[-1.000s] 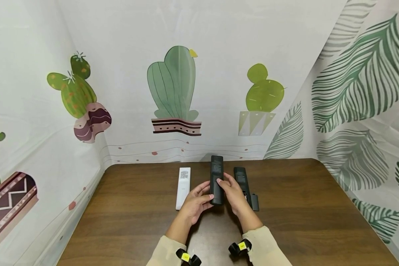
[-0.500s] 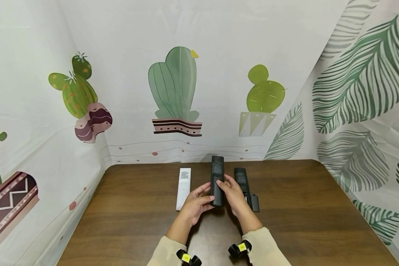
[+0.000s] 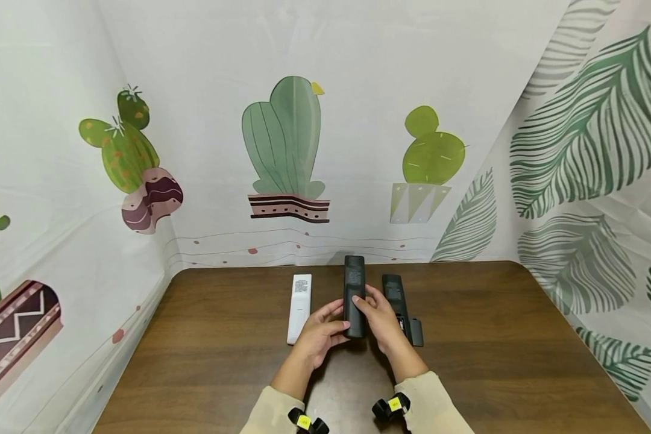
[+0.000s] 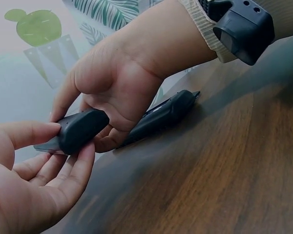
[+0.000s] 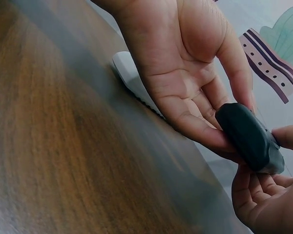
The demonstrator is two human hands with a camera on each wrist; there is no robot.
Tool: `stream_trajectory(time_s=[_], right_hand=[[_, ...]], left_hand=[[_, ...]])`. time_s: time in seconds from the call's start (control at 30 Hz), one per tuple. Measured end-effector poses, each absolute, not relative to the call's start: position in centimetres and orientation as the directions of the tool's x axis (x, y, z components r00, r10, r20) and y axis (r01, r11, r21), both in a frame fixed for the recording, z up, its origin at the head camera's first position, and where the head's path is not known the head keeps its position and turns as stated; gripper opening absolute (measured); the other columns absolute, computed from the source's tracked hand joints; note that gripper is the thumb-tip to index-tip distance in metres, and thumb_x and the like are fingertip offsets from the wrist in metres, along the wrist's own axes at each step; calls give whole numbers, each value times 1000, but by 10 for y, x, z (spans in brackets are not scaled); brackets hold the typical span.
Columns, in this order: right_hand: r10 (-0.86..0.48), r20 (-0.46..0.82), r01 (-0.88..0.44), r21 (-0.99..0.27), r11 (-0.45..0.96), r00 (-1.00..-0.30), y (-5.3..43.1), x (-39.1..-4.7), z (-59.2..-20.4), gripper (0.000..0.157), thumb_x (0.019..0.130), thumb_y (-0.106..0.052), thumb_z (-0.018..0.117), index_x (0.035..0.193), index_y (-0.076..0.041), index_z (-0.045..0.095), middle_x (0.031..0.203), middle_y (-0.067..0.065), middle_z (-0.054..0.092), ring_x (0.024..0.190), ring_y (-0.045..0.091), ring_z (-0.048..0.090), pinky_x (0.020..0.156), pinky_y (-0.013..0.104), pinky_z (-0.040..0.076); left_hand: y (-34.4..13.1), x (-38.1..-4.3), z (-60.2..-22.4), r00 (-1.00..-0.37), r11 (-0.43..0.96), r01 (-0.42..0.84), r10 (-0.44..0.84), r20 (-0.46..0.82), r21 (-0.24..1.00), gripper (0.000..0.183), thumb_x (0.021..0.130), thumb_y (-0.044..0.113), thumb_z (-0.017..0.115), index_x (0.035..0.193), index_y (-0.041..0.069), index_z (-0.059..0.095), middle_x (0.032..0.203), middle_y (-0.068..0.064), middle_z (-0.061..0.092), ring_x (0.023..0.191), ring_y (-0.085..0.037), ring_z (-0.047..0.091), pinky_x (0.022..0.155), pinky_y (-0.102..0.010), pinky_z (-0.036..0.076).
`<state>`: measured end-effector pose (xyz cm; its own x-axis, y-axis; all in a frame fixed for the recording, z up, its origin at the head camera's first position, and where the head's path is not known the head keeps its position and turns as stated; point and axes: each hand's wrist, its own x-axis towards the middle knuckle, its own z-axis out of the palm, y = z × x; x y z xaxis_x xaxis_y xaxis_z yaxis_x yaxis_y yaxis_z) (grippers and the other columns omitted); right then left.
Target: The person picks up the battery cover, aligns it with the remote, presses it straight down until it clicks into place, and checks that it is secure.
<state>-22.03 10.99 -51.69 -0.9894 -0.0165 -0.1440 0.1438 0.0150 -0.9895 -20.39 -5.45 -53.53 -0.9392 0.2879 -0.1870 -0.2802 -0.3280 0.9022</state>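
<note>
A black remote control (image 3: 354,283) is held above the table, its back with a printed label turned up in the head view. My left hand (image 3: 320,333) grips its lower left side, thumb on the back and fingers beneath. From the right, my right hand (image 3: 381,316) holds it too, with the thumb pressing on the back near the middle. In the left wrist view the remote's near end (image 4: 85,129) shows between both hands. The right wrist view shows the same dark end (image 5: 244,136) pinched by the left thumb and fingers.
On the brown table (image 3: 222,361), a white remote (image 3: 299,308) lies face down to the left. To the right lies another black remote (image 3: 393,289), its battery compartment uncovered, with a loose black cover (image 3: 416,332) beside it. A cactus-print cloth (image 3: 358,150) stands behind the table.
Both hands keep the same hold on the black remote. The remote has shifted very slightly; the things on the table stay where they were.
</note>
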Motion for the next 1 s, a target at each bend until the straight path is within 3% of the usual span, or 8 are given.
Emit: stream_trajectory(time_s=[1.0], right_hand=[[-7, -147, 147, -988, 36, -989, 111, -221, -519, 58, 98, -22, 63, 151, -9, 41, 123, 17, 67, 103, 20, 63, 98, 37, 45]], left_hand=[[-53, -204, -536, -938, -309, -288, 284, -201, 907, 66, 86, -4, 66, 148, 2, 46, 150, -20, 48, 101, -21, 67, 80, -35, 58]])
